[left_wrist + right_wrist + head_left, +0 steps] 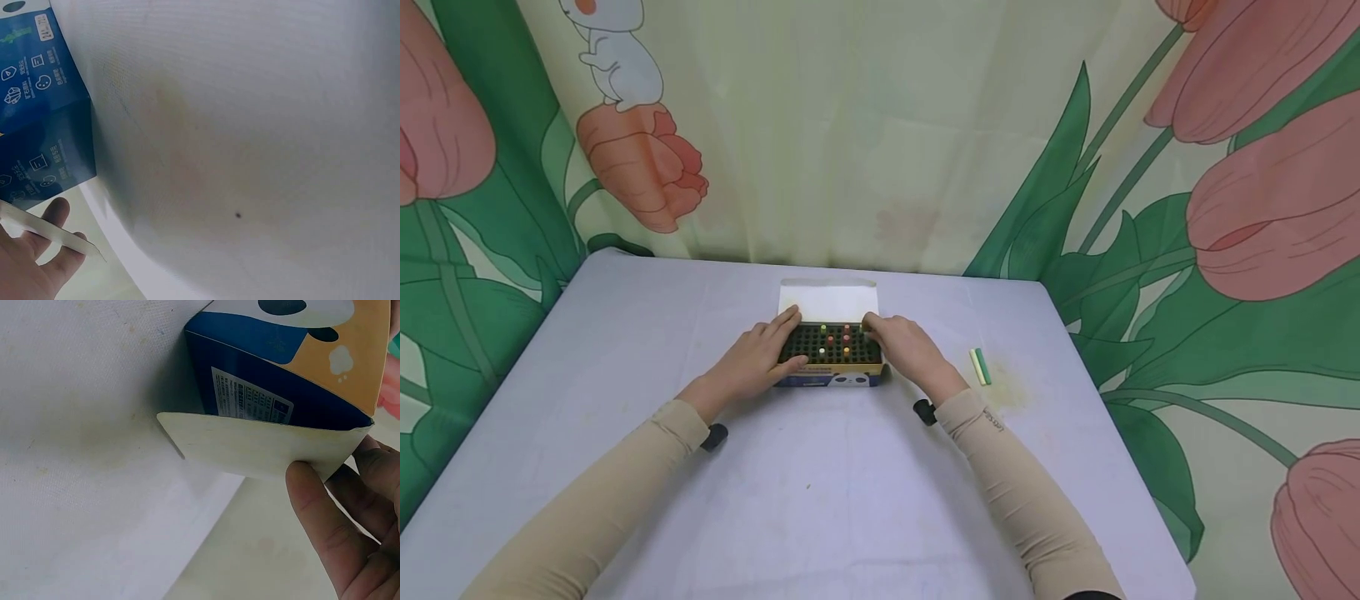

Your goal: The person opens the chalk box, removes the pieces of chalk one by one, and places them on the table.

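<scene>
The box point(822, 370) lies between your hands, long side left to right. Your left hand point(756, 354), fingers extended, rests on its left end; your right hand point(908, 346) curls at its right end, beside a yellow chalk point(862, 327); whether pinched, I cannot tell.

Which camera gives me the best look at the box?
The head view, since it looks down on the box, lid raised, coloured sticks in its holes. The left wrist view shows printed blue sides and a flap, cut off; the right wrist view shows outer faces and a flap, no holes.
</scene>
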Demonstrator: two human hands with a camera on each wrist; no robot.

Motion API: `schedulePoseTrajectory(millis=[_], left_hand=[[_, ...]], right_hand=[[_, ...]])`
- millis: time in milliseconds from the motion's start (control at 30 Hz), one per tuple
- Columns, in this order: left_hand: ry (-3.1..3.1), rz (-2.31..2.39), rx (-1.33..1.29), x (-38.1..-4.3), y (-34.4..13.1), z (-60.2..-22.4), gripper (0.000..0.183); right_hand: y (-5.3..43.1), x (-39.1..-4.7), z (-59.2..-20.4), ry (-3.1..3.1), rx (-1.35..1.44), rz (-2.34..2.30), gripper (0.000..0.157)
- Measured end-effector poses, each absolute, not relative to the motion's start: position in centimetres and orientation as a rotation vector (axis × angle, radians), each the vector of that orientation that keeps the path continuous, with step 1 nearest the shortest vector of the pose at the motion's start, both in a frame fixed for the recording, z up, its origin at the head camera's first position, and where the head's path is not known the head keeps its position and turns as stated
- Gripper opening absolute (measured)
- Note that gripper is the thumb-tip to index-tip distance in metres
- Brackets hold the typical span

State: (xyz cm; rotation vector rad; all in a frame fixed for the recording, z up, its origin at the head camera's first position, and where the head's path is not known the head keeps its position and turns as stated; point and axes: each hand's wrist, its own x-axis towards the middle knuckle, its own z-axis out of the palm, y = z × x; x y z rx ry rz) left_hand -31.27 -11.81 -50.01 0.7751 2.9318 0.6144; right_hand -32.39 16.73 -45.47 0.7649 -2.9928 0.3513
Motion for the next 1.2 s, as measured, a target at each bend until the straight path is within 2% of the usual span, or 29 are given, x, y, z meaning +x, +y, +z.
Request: schedulePoseTrajectory(millis=[1200], left_hand=[[2.937, 0.633, 0.790, -31.09, -12.02, -50.19, 0.088]], right_hand=[[16.88, -32.21, -45.48, -3.030, 0.708, 0.440, 0.018]])
